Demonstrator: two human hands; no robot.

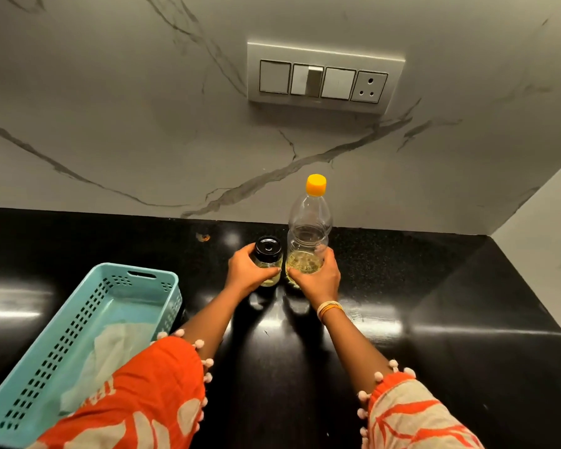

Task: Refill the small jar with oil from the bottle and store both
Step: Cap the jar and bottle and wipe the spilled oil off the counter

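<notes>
Both hands are on the containers, at the back of the black countertop (434, 319), close to the marble wall (110, 124).

Left hand (245, 270): fingers curled around the small jar (268, 259), thumb across the front of the glass. Firm grasp. The jar stands upright on the counter, black lid (267, 246) on. Pale yellow oil is visible in the lower part of the glass; the hand hides most of it, so the exact level is unclear.

Right hand (318, 277): wrapped around the lower body of the oil bottle (308, 234), thumb on the front, fingers round the right side. Also a closed grasp. The bottle is clear plastic, upright, orange cap (316, 184) on. Oil sits only in the bottom section; the rest of the bottle is empty. Thin bangles (329, 309) on that wrist.

Jar and bottle stand side by side, jar on the left, just beside each other. Can't tell whether they actually touch. The two thumbs nearly meet between them.

Left of the hands, near the front edge: a teal perforated plastic basket (30, 384) with a white cloth (110, 351) lying in it. It is well apart from the jar. The left sleeve (127, 400), orange with a pale print and pom-pom trim, overlaps the basket's near corner in view.

On the wall above the bottle: a switch plate (324, 76) with three switches and one socket. A small brownish mark (203, 236) is on the counter near the wall, left of the jar.
</notes>
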